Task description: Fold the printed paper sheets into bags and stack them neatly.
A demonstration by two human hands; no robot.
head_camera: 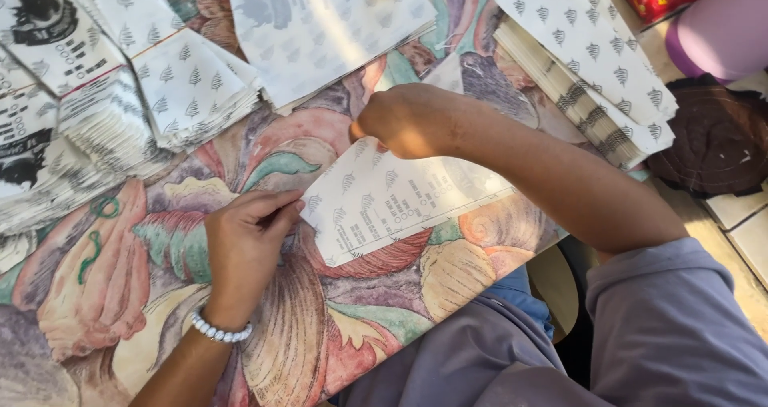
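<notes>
I see a white paper sheet printed with small grey tree shapes and grey writing (396, 203) lying flat on the table cloth painted with big leaves and flowers in pink, green and brown (336, 327). I will tell where everything is from this sheet.

My left hand (244, 243) is at the sheet's left corner. Its fingertips press down on that corner, close together and flat, not wrapped around anything. A white bead bracelet (220, 329) sits on that wrist.

My right hand (408, 119) is at the sheet's top edge. Its fingers are curled in and pinch the paper there, so it is closed on the sheet.

Up and to the left of the sheet is a stack of folded white papers with the same tree print (188, 87). Farther left of it are more white papers with black pictures (40, 127). Above the sheet lies a big white printed sheet (320, 31). Up and to the right of the sheet is a thick pile of tree-print papers (592, 79). Far right of the sheet is a dark brown round mat (716, 139). Below and right of the sheet is my grey-purple sleeve (672, 319).
</notes>
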